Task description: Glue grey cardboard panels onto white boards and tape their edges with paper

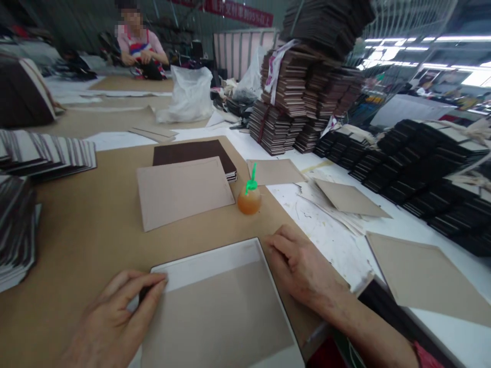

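Note:
A flat rectangular panel, beige in the middle with a white strip along its top and a thin dark edge, lies in front of me on brown board. My left hand pinches its upper left edge between thumb and fingers. Beside its upper right corner rests my right hand, fingers curled and pressed together. Whether they hold anything is hidden. Just beyond the panel stands a small round bottle of orange liquid with a bright green nozzle. A loose beige sheet overlaps a dark brown stack behind it.
Black-and-white folded pieces are piled at the left. Tall brown stacks and rows of black bundles stand at the right. Beige pieces lie on the white surface. A co-worker handles something dark across the table.

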### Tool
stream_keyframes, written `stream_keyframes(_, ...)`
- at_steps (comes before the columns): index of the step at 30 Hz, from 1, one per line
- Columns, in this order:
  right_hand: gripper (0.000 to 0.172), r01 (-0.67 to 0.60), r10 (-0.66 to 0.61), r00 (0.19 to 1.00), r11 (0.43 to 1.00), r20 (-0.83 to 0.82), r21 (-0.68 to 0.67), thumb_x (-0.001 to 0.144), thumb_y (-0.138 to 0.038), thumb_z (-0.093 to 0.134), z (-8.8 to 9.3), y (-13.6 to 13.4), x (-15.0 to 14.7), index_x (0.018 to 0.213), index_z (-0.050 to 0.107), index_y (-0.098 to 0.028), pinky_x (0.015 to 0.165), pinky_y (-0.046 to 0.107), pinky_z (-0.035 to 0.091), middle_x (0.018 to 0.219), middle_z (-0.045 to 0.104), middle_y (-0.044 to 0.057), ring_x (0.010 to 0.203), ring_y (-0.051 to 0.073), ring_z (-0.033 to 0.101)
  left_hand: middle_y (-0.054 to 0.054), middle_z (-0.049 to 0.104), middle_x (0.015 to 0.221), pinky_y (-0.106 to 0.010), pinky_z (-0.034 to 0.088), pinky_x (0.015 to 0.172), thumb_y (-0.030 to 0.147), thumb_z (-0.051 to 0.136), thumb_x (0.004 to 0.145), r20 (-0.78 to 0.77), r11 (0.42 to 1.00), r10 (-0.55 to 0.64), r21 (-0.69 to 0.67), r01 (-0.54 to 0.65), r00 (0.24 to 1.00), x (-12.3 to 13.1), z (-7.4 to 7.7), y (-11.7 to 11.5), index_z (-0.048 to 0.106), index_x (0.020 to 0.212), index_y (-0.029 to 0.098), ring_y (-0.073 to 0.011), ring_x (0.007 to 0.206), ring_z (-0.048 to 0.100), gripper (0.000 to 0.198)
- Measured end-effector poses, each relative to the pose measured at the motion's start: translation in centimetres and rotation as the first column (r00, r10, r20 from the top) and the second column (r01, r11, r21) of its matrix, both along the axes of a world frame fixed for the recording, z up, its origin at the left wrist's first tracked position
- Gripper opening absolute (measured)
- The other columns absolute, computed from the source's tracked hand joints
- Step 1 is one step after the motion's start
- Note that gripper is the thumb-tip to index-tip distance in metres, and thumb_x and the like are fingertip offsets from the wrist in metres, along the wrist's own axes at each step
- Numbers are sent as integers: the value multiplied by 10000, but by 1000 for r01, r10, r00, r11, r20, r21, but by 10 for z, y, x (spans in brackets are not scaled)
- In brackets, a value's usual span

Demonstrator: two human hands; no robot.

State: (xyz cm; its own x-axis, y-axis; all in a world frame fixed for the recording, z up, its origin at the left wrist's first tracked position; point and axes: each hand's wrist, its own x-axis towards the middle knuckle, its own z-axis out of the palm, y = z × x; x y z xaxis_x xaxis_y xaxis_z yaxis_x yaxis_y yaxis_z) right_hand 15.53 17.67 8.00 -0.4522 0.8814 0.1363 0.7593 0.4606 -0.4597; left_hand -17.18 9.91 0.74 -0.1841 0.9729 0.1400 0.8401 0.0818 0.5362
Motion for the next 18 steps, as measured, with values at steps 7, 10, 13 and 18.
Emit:
stream_keyframes(7,222,-94,90,950,996,299,-2,886,-133,464,-5,-6,-8,875,667,-222,552,278,405,881,579,35,618,142,573,-21,650,942,-320,449,869,609,460,791,41,996,-5,-93,9,999,5,22,5,690,864,282,-215,939,625,406)
stream_keyframes(10,258,-9,-5,955,999,296,47,894,-119,432,-5,-15,10,836,668,-207,604,300,470,876,607,54,649,161,597,-11,686,980,-299,449,883,551,444,830,-7,988,44,-151,-45,999,-11,38,-12,681,913,287,-206,967,631,365)
stream_keyframes(13,292,-67,29,984,976,178,208,922,-146,416,-14,-32,34,1025,685,-188,781,360,536,968,675,89,871,221,640,21,723,950,-279,484,822,545,459,837,-49,960,156,-228,-163,987,-18,51,-44,682,911,310,-195,906,662,333)
stream_keyframes(18,345,-247,169,964,847,203,471,931,-321,523,-36,-69,46,1228,650,-199,883,375,580,1179,707,71,1070,265,654,46,731,966,-223,516,809,473,496,848,94,963,13,-269,13,995,8,39,-87,693,981,349,-164,935,680,268)
